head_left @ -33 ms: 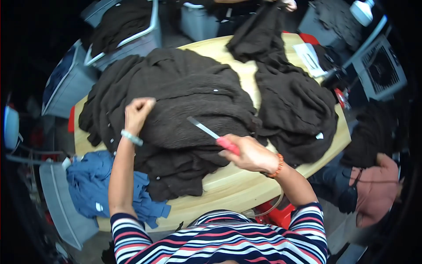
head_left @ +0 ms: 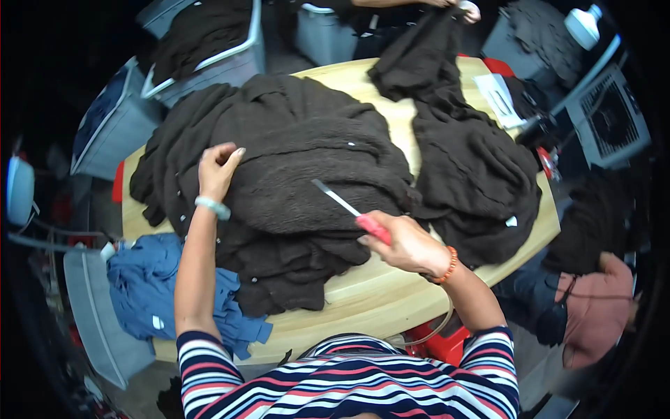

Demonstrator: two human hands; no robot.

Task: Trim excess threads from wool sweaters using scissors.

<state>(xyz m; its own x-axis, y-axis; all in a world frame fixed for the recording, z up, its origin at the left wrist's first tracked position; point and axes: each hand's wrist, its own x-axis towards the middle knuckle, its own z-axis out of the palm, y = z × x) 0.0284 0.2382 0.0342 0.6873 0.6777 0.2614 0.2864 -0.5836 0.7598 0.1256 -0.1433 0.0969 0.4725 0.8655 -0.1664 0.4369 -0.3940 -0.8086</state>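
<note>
dark knit heap lies spread over the tabletop. in the head view, the right hand is just off the heap's near right side, gripping a red-handled blade whose metal tip points forward and leftward over the knit; whether the tip touches it, i cannot tell. the left hand is at the heap's left part, fingers curled and thumb lying near the forefinger; whether they pinch a bit of knit or nothing at all is too small to make out. to handle this well, i would hold the blade low and nearly flat, turn its edge away from the left hand, and use the tip alone, since a soft knit probably snags from one careless nick. the left hand would do best to draw the fabric taut and keep out of the line the tip points along. a slack fold could easily hide a second layer underneath.

as for looks, the heap is brownish black and matte, rounded in the middle, with creases running across it and a limp end spilling out on its near side. a small white fleck shows on its right part. right of the heap sits more dark cloth, and at its near left a blue garment.
</note>
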